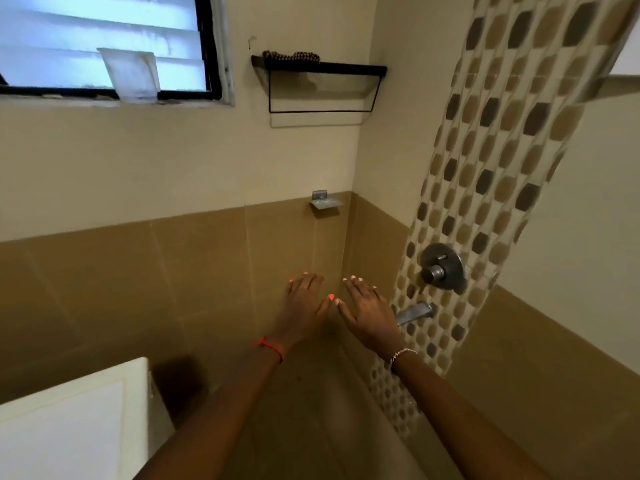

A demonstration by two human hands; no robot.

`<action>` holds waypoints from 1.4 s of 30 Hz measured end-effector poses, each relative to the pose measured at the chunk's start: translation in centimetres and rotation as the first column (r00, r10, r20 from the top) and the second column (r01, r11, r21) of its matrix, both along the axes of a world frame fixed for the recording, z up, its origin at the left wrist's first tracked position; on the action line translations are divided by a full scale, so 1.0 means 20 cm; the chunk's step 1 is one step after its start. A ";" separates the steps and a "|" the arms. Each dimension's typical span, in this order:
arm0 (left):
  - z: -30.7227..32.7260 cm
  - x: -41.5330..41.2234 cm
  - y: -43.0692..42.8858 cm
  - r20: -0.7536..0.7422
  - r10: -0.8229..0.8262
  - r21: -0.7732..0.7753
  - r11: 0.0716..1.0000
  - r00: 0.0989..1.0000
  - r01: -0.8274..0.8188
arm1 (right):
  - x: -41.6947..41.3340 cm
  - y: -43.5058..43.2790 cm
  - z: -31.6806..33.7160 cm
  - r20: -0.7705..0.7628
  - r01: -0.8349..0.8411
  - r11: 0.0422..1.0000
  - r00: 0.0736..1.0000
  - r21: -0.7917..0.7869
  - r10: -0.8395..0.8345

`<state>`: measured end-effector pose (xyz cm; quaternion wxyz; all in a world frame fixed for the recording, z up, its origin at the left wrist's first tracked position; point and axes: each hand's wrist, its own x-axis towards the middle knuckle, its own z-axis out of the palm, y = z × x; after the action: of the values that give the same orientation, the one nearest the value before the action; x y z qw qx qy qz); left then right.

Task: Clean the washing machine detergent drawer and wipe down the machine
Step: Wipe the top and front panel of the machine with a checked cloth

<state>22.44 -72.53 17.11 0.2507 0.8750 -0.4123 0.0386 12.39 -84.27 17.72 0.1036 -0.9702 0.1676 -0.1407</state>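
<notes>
Two open hands near the wall corner

My left hand and right hand are spread flat, side by side, thumbs almost touching, and they hold nothing. The tap and round knob are close to my right hand, so that side is tight. The left side has more room. The white machine sits low on the left, well apart from both hands. Up high, a black shelf holds a dark bumpy thing.
</notes>
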 end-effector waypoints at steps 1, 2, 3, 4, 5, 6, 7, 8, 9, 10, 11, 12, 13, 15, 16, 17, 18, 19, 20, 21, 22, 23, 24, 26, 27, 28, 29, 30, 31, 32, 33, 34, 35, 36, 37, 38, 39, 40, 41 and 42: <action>0.03 0.05 -0.04 -0.004 0.003 -0.013 1.000 1.000 -0.003 | 0.05 -0.05 0.03 0.008 -0.008 1.000 1.000 -0.006 0.008; 0.06 0.10 -0.07 0.007 0.005 -0.027 1.000 1.000 -0.004 | 0.10 -0.10 0.05 0.011 -0.017 1.000 1.000 -0.011 0.017; 0.09 0.15 -0.11 0.019 0.013 -0.036 0.999 1.000 -0.013 | 0.16 -0.15 0.07 0.017 -0.030 0.999 0.999 -0.012 0.031; 0.11 0.21 -0.15 0.048 0.020 -0.043 0.999 0.999 -0.018 | 0.22 -0.20 0.10 0.029 -0.044 0.999 0.999 -0.019 0.044; 0.14 0.26 -0.18 0.077 0.036 -0.041 0.999 0.996 -0.033 | 0.29 -0.25 0.12 0.041 -0.058 0.998 0.997 -0.032 0.059; 0.17 0.32 -0.22 0.106 0.052 -0.044 0.998 0.993 -0.047 | 0.36 -0.30 0.14 0.057 -0.072 0.996 0.996 -0.047 0.074; 0.20 0.37 -0.26 0.124 0.062 -0.049 0.997 0.990 -0.056 | 0.43 -0.35 0.16 0.072 -0.083 0.995 0.994 -0.055 0.087; 0.23 0.44 -0.31 0.145 0.072 -0.060 0.996 0.987 -0.064 | 0.51 -0.41 0.19 0.093 -0.096 0.993 0.990 -0.064 0.102; 0.27 0.50 -0.35 0.168 0.082 -0.071 0.995 0.982 -0.071 | 0.58 -0.46 0.21 0.115 -0.105 0.992 0.987 -0.069 0.113; 0.31 0.57 -0.41 0.204 0.097 -0.089 0.993 0.974 -0.080 | 0.66 -0.52 0.24 0.142 -0.121 0.989 0.981 -0.081 0.132; 0.35 0.64 -0.46 0.233 0.113 -0.107 0.990 0.966 -0.090 | 0.74 -0.57 0.28 0.173 -0.138 0.986 0.973 -0.091 0.152; 0.37 0.70 -0.51 0.241 0.128 -0.126 0.987 0.962 -0.100 | 0.81 -0.62 0.31 0.200 -0.154 0.984 0.965 -0.089 0.169; 0.41 0.77 -0.56 0.240 0.144 -0.140 0.984 0.960 -0.113 | 0.88 -0.68 0.36 0.216 -0.164 0.983 0.960 -0.083 0.178; 0.48 0.89 -0.66 0.237 0.163 -0.192 0.974 0.958 -0.118 | 1.00 -0.79 0.45 0.237 -0.186 0.979 0.950 -0.086 0.201; 0.52 0.94 -0.70 0.230 0.180 -0.238 0.963 0.956 -0.124 | 1.05 -0.84 0.51 0.253 -0.203 0.974 0.942 -0.095 0.221; 0.56 0.98 -0.73 0.209 0.204 -0.287 0.948 0.956 -0.140 | 1.09 -0.88 0.56 0.266 -0.214 0.971 0.935 -0.104 0.234; 0.61 1.03 -0.77 0.192 0.228 -0.330 0.931 0.955 -0.156 | 1.15 -0.93 0.61 0.280 -0.222 0.969 0.928 -0.112 0.245; 0.65 1.07 -0.80 0.188 0.239 -0.358 0.920 0.953 -0.160 | 1.19 -0.97 0.67 0.299 -0.232 0.966 0.919 -0.116 0.256; 0.70 1.12 -0.83 0.203 0.244 -0.369 0.916 0.948 -0.157 | 1.24 -1.00 0.73 0.322 -0.241 0.963 0.908 -0.117 0.267; 0.75 1.17 -0.85 0.224 0.246 -0.376 0.915 0.943 -0.149 | 1.28 -1.04 0.79 0.349 -0.245 0.962 0.897 -0.120 0.272; 0.80 1.22 -0.87 0.237 0.248 -0.390 0.910 0.939 -0.141 | 1.32 -1.06 0.84 0.372 -0.244 0.962 0.888 -0.121 0.271; 0.86 1.28 -0.90 0.240 0.255 -0.416 0.899 0.937 -0.139 | 1.37 -1.09 0.91 0.395 -0.243 0.963 0.878 -0.115 0.269; 0.92 1.33 -0.92 0.236 0.264 -0.449 0.883 0.935 -0.136 | 1.41 -1.12 0.97 0.419 -0.245 0.964 0.869 -0.104 0.266; 1.04 1.43 -0.96 0.225 0.269 -0.520 0.846 0.937 -0.118 | 1.51 -1.16 1.08 0.469 -0.258 0.965 0.846 -0.054 0.253; 1.10 1.46 -0.98 0.224 0.265 -0.547 0.831 0.938 -0.104 | 1.54 -1.16 1.13 0.490 -0.266 0.963 0.835 -0.038 0.250; 1.17 1.49 -1.00 0.221 0.263 -0.567 0.818 0.939 -0.096 | 1.59 -1.17 1.17 0.504 -0.275 0.961 0.827 -0.025 0.250; 1.23 1.52 -1.02 0.216 0.264 -0.586 0.805 0.940 -0.092 | 1.63 -1.18 1.22 0.519 -0.284 0.959 0.818 -0.011 0.249; 1.30 1.55 -1.03 0.203 0.269 -0.608 0.788 0.941 -0.094 | 1.68 -1.19 1.27 0.530 -0.297 0.955 0.812 0.013 0.245; 1.36 1.57 -1.05 0.192 0.273 -0.634 0.767 0.943 -0.093 | 1.73 -1.20 1.32 0.545 -0.313 0.949 0.803 0.045 0.239; 1.42 1.59 -1.06 0.188 0.280 -0.655 0.750 0.941 -0.093 | 1.79 -1.21 1.37 0.567 -0.334 0.938 0.792 0.091 0.227; 1.49 1.61 -1.06 0.184 0.289 -0.671 0.735 0.939 -0.095 | 1.85 -1.23 1.42 0.595 -0.365 0.921 0.773 0.133 0.220; 1.54 1.64 -1.07 0.171 0.300 -0.680 0.725 0.939 -0.107 | 1.91 -1.24 1.47 0.615 -0.390 0.905 0.760 0.172 0.210; 1.60 1.67 -1.07 0.150 0.310 -0.686 0.716 0.939 -0.127 | 1.97 -1.25 1.52 0.629 -0.410 0.892 0.749 0.193 0.208; 1.66 1.71 -1.06 0.115 0.309 -0.686 0.712 0.944 -0.150 | 2.02 -1.26 1.57 0.635 -0.415 0.884 0.747 0.214 0.197; 1.70 1.74 -1.05 0.076 0.304 -0.681 0.711 0.950 -0.173 | 2.07 -1.26 1.62 0.639 -0.414 0.883 0.745 0.219 0.191; 1.75 1.77 -1.04 0.040 0.296 -0.669 0.717 0.954 -0.195 | 2.11 -1.26 1.66 0.640 -0.410 0.884 0.746 0.222 0.185; 1.78 1.79 -1.04 0.009 0.295 -0.655 0.724 0.956 -0.217 | 2.13 -1.27 1.70 0.645 -0.413 0.885 0.741 0.215 0.188; 1.82 1.85 -1.03 -0.005 0.328 -0.640 0.725 0.945 -0.255 | 2.20 -1.27 1.75 0.643 -0.414 0.885 0.742 0.216 0.190; 1.86 1.89 -1.02 -0.009 0.358 -0.616 0.733 0.934 -0.287 | 2.27 -1.27 1.79 0.643 -0.417 0.882 0.741 0.218 0.192; 1.88 1.91 -1.02 -0.021 0.382 -0.592 0.740 0.924 -0.319 | 2.27 -1.27 1.81 0.621 -0.389 0.889 0.766 0.243 0.166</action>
<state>60.66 -92.84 54.63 0.4745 0.8134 -0.2201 0.2546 57.77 -109.65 54.00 0.3446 -0.8577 0.0023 -0.3816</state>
